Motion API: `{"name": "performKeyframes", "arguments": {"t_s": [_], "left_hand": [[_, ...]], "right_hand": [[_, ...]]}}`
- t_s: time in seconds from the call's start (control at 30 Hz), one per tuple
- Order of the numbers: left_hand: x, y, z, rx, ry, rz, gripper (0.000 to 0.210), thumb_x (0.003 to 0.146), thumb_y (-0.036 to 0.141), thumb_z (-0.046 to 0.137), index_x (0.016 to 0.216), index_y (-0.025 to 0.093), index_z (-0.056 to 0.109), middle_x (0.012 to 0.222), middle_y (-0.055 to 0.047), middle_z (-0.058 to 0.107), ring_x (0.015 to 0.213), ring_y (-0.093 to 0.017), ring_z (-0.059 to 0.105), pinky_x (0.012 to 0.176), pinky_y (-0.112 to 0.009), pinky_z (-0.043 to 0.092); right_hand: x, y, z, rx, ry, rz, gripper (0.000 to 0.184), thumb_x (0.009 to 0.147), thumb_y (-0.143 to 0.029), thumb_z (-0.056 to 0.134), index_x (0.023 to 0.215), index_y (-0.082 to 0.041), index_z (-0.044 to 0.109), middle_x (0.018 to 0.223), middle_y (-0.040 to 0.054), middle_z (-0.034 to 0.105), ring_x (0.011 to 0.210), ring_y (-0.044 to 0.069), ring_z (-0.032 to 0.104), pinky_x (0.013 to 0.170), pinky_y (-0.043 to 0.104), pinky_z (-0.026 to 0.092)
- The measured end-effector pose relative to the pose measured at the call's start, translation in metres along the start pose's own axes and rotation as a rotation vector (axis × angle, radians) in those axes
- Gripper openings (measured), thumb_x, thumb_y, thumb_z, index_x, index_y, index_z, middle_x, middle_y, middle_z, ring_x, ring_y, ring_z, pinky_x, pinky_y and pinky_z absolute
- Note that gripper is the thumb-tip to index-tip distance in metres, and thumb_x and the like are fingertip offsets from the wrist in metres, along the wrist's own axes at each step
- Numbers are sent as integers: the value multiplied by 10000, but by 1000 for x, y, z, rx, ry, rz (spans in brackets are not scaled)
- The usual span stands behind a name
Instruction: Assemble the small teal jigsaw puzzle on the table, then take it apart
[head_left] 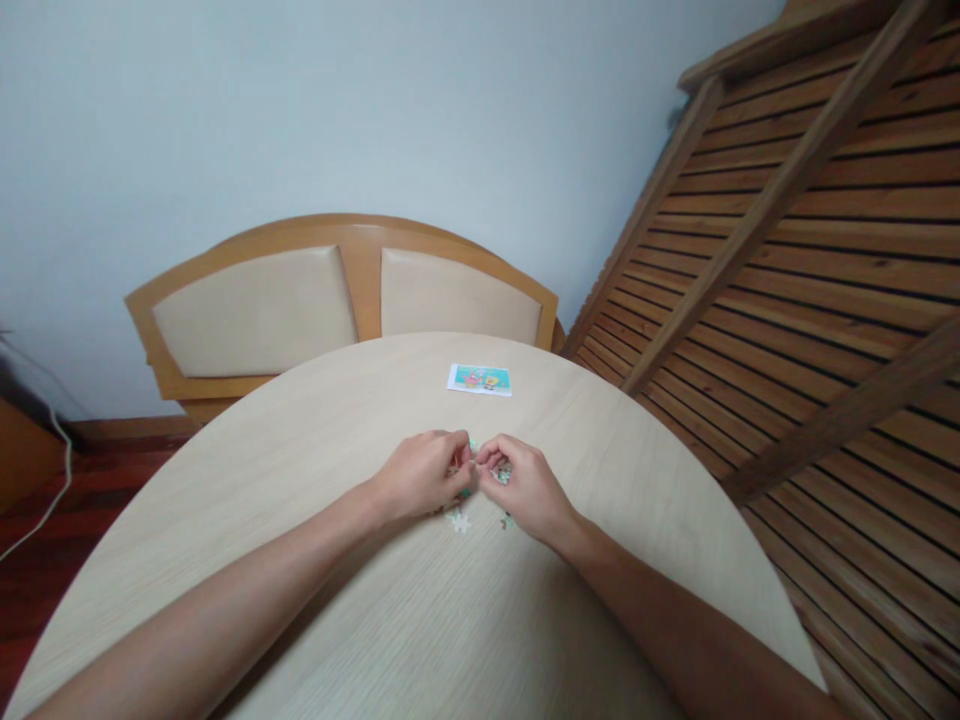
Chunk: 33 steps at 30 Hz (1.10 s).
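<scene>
Just below the centre of the frame, a small pale piece (473, 462) appears to be pinched between the left hand (424, 468) and the right hand (529, 485), both with fingertips drawn narrow; its shape is too small to be told. Loose puzzle pieces (458, 521) are scattered beneath and around the hands on the round table (337, 400), partly hidden by the fingers. A printed card (481, 379) is seen farther up. The piece could be bent or dropped if unevenly pressed, and loose ones could be nudged aside by a low-swept hand.
</scene>
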<state>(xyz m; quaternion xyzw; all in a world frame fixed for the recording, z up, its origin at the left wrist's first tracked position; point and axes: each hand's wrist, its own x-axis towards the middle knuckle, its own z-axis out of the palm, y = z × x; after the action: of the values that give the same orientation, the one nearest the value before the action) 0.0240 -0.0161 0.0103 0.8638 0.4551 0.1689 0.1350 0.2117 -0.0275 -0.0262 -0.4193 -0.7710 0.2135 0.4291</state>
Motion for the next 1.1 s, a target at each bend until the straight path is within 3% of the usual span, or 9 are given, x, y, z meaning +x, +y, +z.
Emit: {"name": "performKeyframes", "arguments": {"t_s": [0.37,0.47,0.53,0.63,0.7,0.77,0.83,0.93,1.1], "left_hand": [[3,-5,-5,-13,11,-96,107,846,256,540,825,192,623,714,-13,683,618,-159,598,564,-246,349],[3,-18,-13,-78,-125,-85,115,831,233,543,834,190,650,706,-4,688,621,-157,604,581,-244,381],[3,-26,-19,-164,-243,10,139,829,218,546,850,184,679,751,-12,707,648,-154,618,629,-245,426],[2,-37,-24,-161,-293,157,125,818,227,595,862,175,700,923,-58,724,878,-199,652,835,-283,470],[0,-43,-22,-103,-266,160,250,796,303,674,1007,170,697,1095,-100,693,1053,-253,616,959,-339,449],[-1,-47,-18,-66,-266,142,523,741,392,759,1195,162,635,1251,-143,626,1185,-307,552,1026,-399,426],[-2,-51,-12,-54,-280,153,647,725,444,790,1271,161,590,1337,-168,575,1261,-344,496,1068,-450,399],[1,-51,-4,-55,-245,199,523,815,426,728,1254,168,605,1293,-161,596,1220,-321,525,1070,-447,396],[7,-46,4,-120,-161,181,216,894,267,593,1061,171,690,994,-83,666,893,-202,615,843,-302,473]], "right_hand": [[1,-1,-1,58,16,-46,132,773,-100,613,856,-185,671,809,7,694,717,137,637,696,254,511],[3,0,-8,19,-78,-62,101,822,-132,620,834,-193,700,835,16,717,753,145,652,734,266,510],[4,4,-16,-28,-174,-70,90,859,-179,635,841,-200,720,835,24,728,801,164,664,786,295,513],[6,14,-28,-133,-276,-109,95,873,-282,679,897,-215,742,936,58,742,961,219,660,927,381,495],[4,21,-32,-195,-317,-89,409,809,-435,758,1155,-223,707,1232,114,686,1194,282,589,1056,464,434],[1,27,-32,-256,-399,-22,832,708,-597,798,1407,-217,553,1504,167,486,1400,358,417,1158,549,320],[-3,29,-29,-288,-493,23,1025,676,-672,783,1511,-195,429,1608,188,322,1489,396,265,1208,586,214],[-6,29,-20,-249,-538,1,846,839,-604,674,1517,-169,416,1619,177,305,1513,350,235,1235,539,200],[-3,30,-8,-80,-385,-128,371,987,-276,518,1346,-201,579,1385,121,603,1325,222,526,1142,417,395]]}}
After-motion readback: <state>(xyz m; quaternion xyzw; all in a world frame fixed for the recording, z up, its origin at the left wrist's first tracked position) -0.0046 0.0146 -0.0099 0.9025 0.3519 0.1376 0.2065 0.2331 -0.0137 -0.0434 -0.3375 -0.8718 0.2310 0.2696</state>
